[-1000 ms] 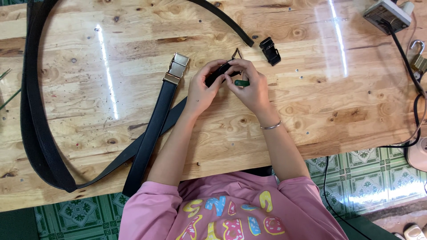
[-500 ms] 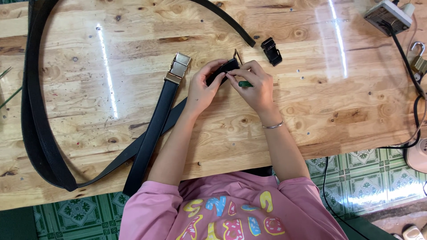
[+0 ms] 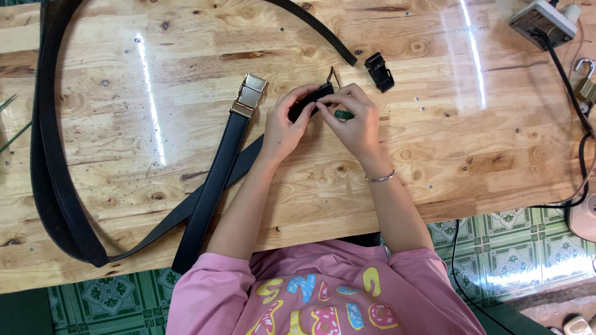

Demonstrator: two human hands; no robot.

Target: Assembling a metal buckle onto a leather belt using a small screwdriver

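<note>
**Both hands pinching a belt end over the wooden table**

So the left hand (image 3: 282,127) and right hand (image 3: 355,121) are both curled shut on the black belt end (image 3: 310,102), near the middle of the wooden table (image 3: 434,161). Its long axis runs diagonally, tip pointing up-right, away from the person. The right hand also grips a small green tool (image 3: 343,115). Just left lies another strap with a gold buckle (image 3: 249,94), pointing away. A black clip (image 3: 379,71) sits up-right. No labels I can make out.

2 black belts (image 3: 217,180), 1 gold buckle (image 3: 249,96), 1 blk clip (image 3: 379,71), 1 padlock (image 3: 585,84), 2 hands (image 3: 282,124)
</note>
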